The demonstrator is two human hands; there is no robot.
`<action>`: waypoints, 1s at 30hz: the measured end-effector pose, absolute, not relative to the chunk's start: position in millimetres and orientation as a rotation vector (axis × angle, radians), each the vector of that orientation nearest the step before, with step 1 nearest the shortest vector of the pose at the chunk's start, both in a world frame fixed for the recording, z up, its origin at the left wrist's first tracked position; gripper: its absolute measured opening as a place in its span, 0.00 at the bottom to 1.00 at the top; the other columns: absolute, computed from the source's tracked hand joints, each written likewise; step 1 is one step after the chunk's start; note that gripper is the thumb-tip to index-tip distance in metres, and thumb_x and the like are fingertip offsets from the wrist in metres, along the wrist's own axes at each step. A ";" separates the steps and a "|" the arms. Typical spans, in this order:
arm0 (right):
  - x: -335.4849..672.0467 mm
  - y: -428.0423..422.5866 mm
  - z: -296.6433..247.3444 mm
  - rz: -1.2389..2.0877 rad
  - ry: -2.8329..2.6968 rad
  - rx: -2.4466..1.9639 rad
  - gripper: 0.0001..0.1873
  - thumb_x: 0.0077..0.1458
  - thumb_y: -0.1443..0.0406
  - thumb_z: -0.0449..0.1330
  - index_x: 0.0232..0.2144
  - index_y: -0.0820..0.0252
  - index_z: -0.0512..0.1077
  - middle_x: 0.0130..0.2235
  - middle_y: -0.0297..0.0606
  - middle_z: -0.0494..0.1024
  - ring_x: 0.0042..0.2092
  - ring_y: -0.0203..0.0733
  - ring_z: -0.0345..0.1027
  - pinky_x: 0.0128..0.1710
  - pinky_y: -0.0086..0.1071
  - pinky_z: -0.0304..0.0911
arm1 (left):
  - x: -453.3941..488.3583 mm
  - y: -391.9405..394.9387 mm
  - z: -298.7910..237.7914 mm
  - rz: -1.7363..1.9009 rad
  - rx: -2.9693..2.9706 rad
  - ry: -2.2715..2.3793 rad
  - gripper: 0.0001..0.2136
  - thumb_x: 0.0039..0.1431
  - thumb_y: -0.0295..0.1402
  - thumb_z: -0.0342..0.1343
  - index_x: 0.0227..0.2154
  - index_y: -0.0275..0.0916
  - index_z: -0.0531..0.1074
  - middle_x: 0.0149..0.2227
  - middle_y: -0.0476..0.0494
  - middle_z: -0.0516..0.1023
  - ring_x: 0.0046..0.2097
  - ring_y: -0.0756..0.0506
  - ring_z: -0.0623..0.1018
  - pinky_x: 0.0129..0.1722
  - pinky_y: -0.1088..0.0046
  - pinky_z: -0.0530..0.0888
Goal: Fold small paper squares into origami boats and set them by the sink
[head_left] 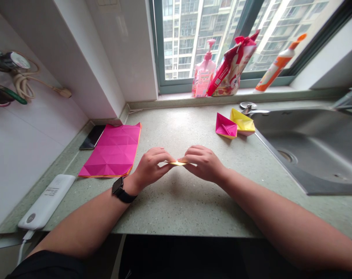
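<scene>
My left hand (pixel 150 166) and my right hand (pixel 201 162) meet above the middle of the speckled counter (pixel 176 209). Both pinch a small folded yellow paper (pixel 177 163) between thumb and fingers, one at each end. Only a thin edge of the paper shows between the fingertips. A black watch sits on my left wrist. To the left lies a stack of creased pink paper sheets (pixel 113 152). Two finished paper boats, one pink (pixel 225 126) and one yellow (pixel 242 122), rest at the back right by the sink.
A steel sink (pixel 315 151) fills the right side. A phone (pixel 92 136) lies beside the pink sheets, and a white power bank (pixel 46 201) at the front left. On the windowsill stand a pink pump bottle (pixel 203 73), a red bag (pixel 232 66) and an orange-capped bottle (pixel 276 68).
</scene>
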State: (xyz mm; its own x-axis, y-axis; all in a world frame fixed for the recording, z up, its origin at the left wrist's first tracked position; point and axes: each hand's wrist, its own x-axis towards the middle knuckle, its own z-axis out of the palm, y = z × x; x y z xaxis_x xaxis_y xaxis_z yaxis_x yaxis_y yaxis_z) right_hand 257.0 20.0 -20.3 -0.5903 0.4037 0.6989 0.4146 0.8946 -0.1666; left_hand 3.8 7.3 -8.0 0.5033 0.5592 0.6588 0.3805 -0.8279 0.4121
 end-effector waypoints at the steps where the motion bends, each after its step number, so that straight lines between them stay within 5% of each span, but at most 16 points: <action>1: 257.1 20.4 -21.3 -0.029 -2.279 -0.592 0.09 0.72 0.66 0.61 0.39 0.54 0.81 0.32 0.35 0.81 0.34 0.42 0.72 0.37 0.37 0.65 | 4.3 6.8 -7.6 1.241 2.530 0.793 0.08 0.74 0.37 0.64 0.37 0.42 0.82 0.35 0.46 0.87 0.37 0.46 0.83 0.57 0.60 0.80; 30: 260.9 22.4 -19.9 0.049 -2.226 -0.657 0.10 0.73 0.62 0.62 0.38 0.54 0.81 0.34 0.36 0.83 0.36 0.43 0.75 0.39 0.38 0.68 | 1.9 9.4 -6.1 1.250 2.383 0.810 0.07 0.74 0.38 0.65 0.40 0.41 0.81 0.39 0.43 0.86 0.41 0.45 0.84 0.45 0.67 0.80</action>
State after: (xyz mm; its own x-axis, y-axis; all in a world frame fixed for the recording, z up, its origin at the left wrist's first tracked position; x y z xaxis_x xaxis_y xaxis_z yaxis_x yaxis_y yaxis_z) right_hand 260.9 22.4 -19.9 -0.5477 0.4717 0.6910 0.4408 0.8647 -0.2410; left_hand 1.9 9.4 -6.1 0.4537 0.6201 0.6400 0.3310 -0.7841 0.5251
